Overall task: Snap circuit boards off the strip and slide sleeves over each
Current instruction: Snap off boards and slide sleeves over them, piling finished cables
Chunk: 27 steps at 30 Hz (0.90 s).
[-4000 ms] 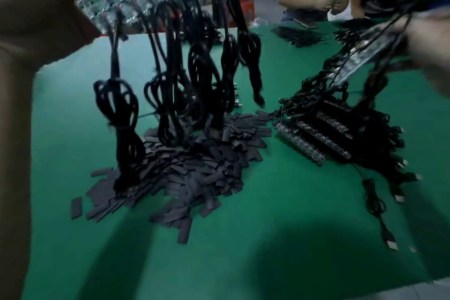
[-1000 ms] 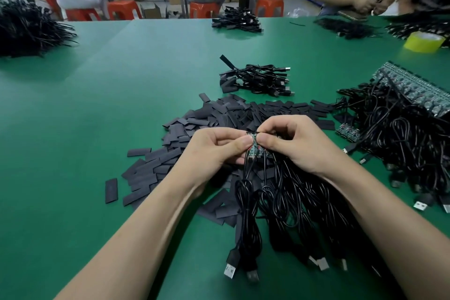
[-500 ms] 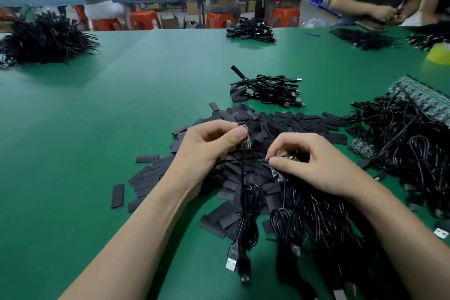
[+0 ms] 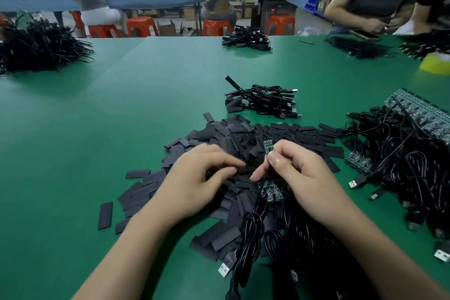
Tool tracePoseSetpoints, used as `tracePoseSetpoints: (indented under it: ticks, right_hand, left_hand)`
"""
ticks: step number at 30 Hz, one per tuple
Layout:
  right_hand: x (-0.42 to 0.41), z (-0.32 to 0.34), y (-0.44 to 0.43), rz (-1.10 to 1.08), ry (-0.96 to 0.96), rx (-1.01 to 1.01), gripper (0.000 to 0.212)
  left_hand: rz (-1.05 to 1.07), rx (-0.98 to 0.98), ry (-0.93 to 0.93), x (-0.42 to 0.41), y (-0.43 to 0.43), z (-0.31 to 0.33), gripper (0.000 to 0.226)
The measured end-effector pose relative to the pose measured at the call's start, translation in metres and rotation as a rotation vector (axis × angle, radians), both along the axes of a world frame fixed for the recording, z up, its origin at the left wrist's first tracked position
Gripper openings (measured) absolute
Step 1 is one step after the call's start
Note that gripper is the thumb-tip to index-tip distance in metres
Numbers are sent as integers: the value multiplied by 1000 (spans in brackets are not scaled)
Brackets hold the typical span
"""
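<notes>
Head view is showing the person's right hand (image 4: 304,178) pinching one small circuit board (image 4: 268,146) between thumb and forefinger, holding it upright just above the pile of black sleeves (image 4: 233,139). The board's black cable (image 4: 248,234) is trailing down from under that hand and coiling on the green table (image 4: 97,129), ending in a USB plug (image 4: 225,269) near the front edge. Just below the right thumb, a short piece of board strip (image 4: 271,190) is lying on the sleeves and on a tangle of cables.

The left hand (image 4: 194,185) is resting on the sleeve pile with its fingers curled down, the fingertips (image 4: 239,165) touching the sleeves close to the right thumb; I cannot tell whether it is gripping one.

Off to the right, a long strip of boards (image 4: 423,117) is sitting on a heap of looped cables, with a smaller strip (image 4: 358,162) beside it. Behind the sleeves, a small bunch of cables (image 4: 263,101) is lying apart. A yellow tape roll (image 4: 435,63) is showing at the far right, and other people are working at the table's far edge and beyond.
</notes>
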State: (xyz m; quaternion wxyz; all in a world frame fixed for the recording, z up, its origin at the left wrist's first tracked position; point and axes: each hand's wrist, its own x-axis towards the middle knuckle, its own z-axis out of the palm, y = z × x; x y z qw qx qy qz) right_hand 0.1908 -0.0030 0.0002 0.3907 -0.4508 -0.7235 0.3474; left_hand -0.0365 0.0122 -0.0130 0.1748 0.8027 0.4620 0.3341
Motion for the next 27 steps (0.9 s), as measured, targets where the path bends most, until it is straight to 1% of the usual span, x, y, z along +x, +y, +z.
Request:
tracePoseSetpoints:
  ticks: [1,2,4,6,10,14,16,17,18,20,21,22,24,27]
  right_hand:
    - [0,-1,-1,4,-3,-25,27]
    - [-1,-2,-1,7,-6,-50,27]
    - [-1,-2,-1,11,-2,-89,27]
    - [0,-2,0,6,-29,-89,27]
    - [10,-1,2,2,-207,-30,29]
    - [20,15,9,18,-411,-89,32]
    - [23,25,12,18,-456,-70,33]
    - [21,29,14,30,-415,-65,32]
    - [16,32,14,58,-322,-88,31]
    - [-1,30,15,118,-8,-218,28]
    - [-10,24,15,117,139,-286,28]
    - [-18,18,15,90,235,-321,27]
    - [-27,5,14,28,310,-317,26]
    - [-26,-5,15,43,401,-321,26]
  left_hand:
    - [-13,19,100,-7,1,0,18]
    - [-27,25,158,-11,1,0,17]
    - [-50,24,202,-15,-1,0,16]
    - [-65,26,202,-17,-1,0,14]
    - [-62,50,221,-17,2,-2,13]
    - [-65,66,169,-14,-1,-4,7]
    - [-55,82,122,-13,-1,-4,5]
    - [-43,90,84,-12,-1,-3,6]
    - [-24,98,36,-10,-1,-3,7]
    - [24,64,-109,-7,-1,-3,9]
    - [38,7,-210,-5,-2,-4,11]
    - [37,-62,-309,-3,-2,-4,15]
    - [19,-158,-444,1,-2,-5,21]
    - [-3,-210,-569,10,-2,-7,26]
